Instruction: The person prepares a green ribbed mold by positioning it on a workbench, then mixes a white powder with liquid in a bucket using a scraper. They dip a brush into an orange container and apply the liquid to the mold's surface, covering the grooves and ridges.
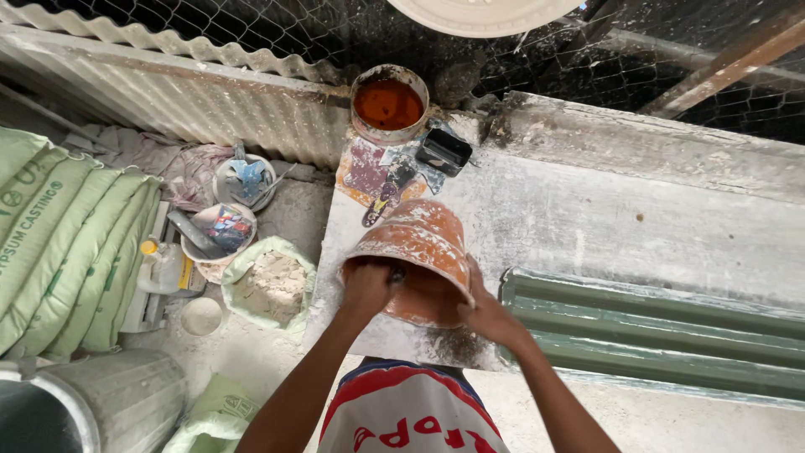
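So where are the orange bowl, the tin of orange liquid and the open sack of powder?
orange bowl (419, 243), head view, on its dusty outer wall.
tin of orange liquid (388, 104), head view, on the liquid's surface.
open sack of powder (270, 287), head view, on the powder inside.

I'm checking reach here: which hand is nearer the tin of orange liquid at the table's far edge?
Left. The left hand sits inside the orange bucket, below the tin; the right hand grips the rim, farther right.

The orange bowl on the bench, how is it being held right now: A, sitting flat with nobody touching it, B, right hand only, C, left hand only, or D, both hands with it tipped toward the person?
D: the left hand reaches into the tilted orange bowl while the right hand grips its rim.
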